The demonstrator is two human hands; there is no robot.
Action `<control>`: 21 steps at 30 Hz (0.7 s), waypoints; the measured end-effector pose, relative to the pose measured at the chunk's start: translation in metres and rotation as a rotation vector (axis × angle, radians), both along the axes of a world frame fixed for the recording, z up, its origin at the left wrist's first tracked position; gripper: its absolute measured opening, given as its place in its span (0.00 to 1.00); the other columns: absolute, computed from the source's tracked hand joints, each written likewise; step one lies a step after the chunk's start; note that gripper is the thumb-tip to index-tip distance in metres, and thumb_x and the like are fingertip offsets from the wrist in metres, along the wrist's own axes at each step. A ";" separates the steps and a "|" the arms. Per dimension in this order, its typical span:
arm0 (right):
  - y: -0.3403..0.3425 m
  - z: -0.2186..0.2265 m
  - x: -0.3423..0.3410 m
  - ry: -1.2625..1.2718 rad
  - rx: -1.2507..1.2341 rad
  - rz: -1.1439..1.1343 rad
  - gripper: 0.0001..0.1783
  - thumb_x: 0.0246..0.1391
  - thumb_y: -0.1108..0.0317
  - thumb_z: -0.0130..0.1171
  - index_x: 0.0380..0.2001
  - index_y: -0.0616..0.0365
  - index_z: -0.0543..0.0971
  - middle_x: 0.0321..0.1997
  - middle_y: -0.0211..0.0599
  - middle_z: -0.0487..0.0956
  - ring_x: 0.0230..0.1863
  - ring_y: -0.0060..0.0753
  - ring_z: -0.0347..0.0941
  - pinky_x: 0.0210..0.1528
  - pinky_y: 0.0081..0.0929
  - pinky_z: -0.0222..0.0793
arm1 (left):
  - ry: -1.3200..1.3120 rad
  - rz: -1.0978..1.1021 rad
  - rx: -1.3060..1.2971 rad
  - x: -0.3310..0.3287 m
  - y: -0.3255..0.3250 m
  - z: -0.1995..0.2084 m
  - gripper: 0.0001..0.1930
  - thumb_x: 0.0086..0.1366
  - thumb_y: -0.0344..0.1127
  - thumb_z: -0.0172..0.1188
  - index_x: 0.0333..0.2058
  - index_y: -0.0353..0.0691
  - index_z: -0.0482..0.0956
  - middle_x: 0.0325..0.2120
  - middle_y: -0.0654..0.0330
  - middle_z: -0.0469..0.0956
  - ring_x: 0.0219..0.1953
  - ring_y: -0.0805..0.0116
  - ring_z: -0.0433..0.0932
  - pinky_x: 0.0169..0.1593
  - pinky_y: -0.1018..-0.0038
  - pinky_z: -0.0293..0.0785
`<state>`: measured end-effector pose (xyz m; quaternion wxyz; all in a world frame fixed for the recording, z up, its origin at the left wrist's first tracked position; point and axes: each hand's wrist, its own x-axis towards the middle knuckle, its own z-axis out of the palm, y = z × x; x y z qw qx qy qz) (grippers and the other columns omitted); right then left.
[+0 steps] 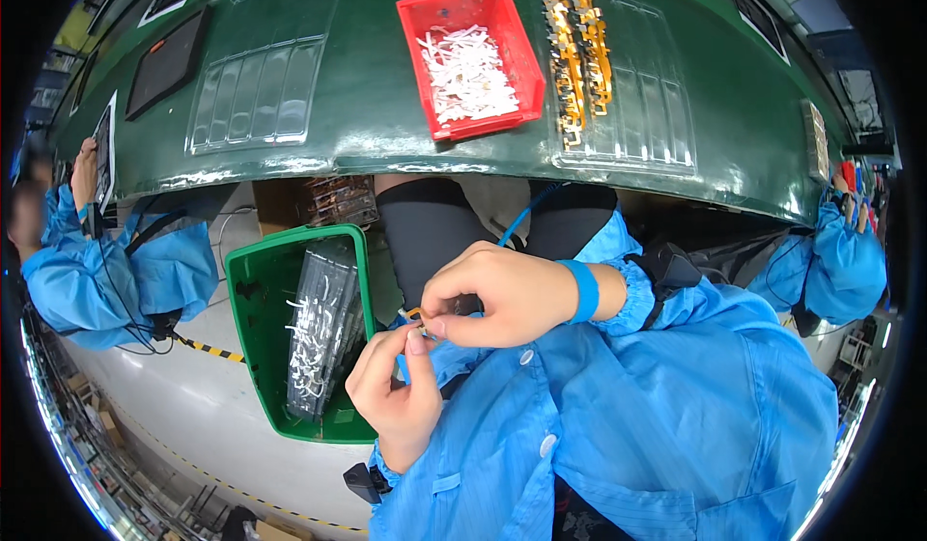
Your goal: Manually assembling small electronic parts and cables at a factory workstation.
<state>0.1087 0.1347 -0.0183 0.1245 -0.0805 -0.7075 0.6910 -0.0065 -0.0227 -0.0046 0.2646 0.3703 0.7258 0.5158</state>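
Both hands are closed to a pinch on one small part (414, 313), on the person's side of the red bin (530, 87), well apart from it. The left hand (398, 387) holds it from below between thumb and index fingertip, the other fingers loosely curled. The right hand (507, 295) grips from above with thumb and forefinger, its remaining fingers folded in, so the two sets of fingertips nearly meet.

The part looks orange-gold, thin and curved, with a paler bit by the fingertips; the fingers cover most of it, and its full shape cannot be told.

White strips (468, 73) fill the red bin. Just right of it, gold parts (570, 58) lie in rows on a clear tray (657, 97).
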 end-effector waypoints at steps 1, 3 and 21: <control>0.001 -0.001 -0.001 -0.028 0.052 0.031 0.06 0.55 0.71 0.59 0.28 0.65 0.78 0.25 0.40 0.81 0.26 0.37 0.78 0.31 0.30 0.73 | 0.149 -0.049 -0.012 -0.001 0.001 0.001 0.05 0.65 0.23 0.57 0.34 0.26 0.80 0.24 0.58 0.79 0.25 0.75 0.75 0.29 0.82 0.68; 0.002 -0.001 0.000 -0.010 0.064 0.019 0.07 0.55 0.71 0.60 0.28 0.65 0.78 0.25 0.41 0.80 0.26 0.38 0.78 0.30 0.30 0.72 | 0.214 -0.076 0.011 -0.002 0.006 0.003 0.04 0.63 0.21 0.58 0.34 0.27 0.80 0.24 0.55 0.79 0.24 0.71 0.76 0.27 0.79 0.68; 0.000 0.003 0.002 0.082 -0.023 -0.033 0.09 0.52 0.69 0.59 0.24 0.65 0.80 0.19 0.45 0.79 0.20 0.40 0.77 0.26 0.32 0.70 | 0.432 -0.125 0.095 -0.001 0.006 0.000 0.04 0.64 0.20 0.54 0.32 0.26 0.78 0.25 0.53 0.79 0.24 0.69 0.76 0.27 0.77 0.69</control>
